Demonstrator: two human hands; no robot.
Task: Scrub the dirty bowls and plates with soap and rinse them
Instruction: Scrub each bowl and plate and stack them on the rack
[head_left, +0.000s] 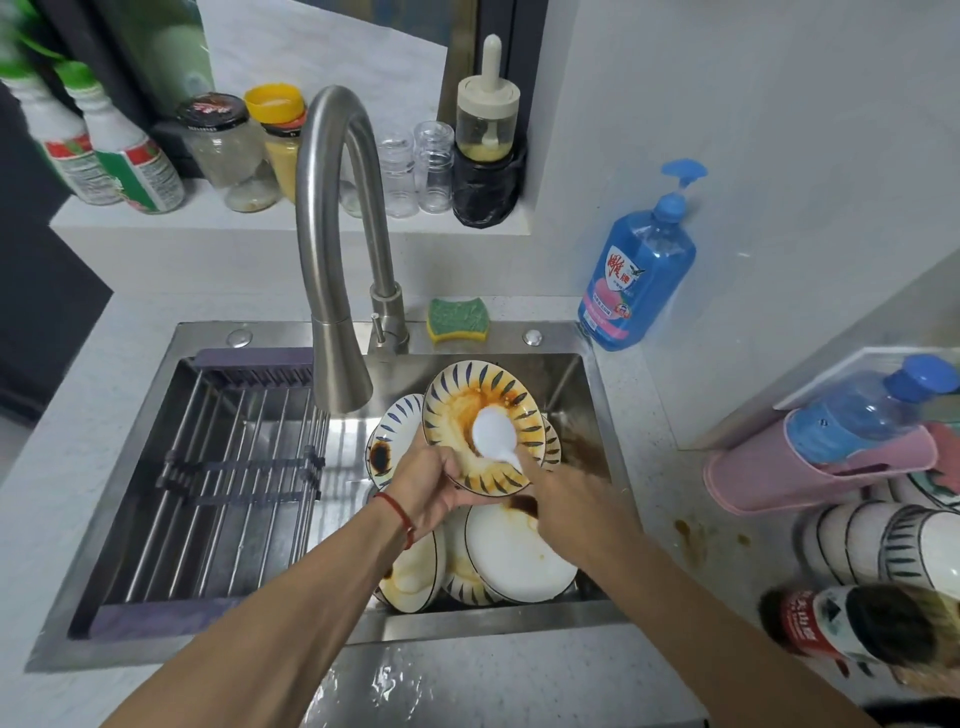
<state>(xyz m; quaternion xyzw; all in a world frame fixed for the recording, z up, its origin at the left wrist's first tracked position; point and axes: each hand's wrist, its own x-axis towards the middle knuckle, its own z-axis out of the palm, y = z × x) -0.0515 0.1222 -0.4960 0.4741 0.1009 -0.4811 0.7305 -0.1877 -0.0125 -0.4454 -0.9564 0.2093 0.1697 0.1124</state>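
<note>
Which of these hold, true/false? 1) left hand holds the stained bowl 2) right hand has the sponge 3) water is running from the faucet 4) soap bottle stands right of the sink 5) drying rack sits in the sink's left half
1) True: the left hand grips the stained bowl by its rim.
2) False: the right hand holds a white spoon; the sponge lies behind the sink.
3) False: no stream shows below the faucet.
4) True: the soap bottle stands at the sink's back right corner.
5) True: the drying rack is there.
</note>
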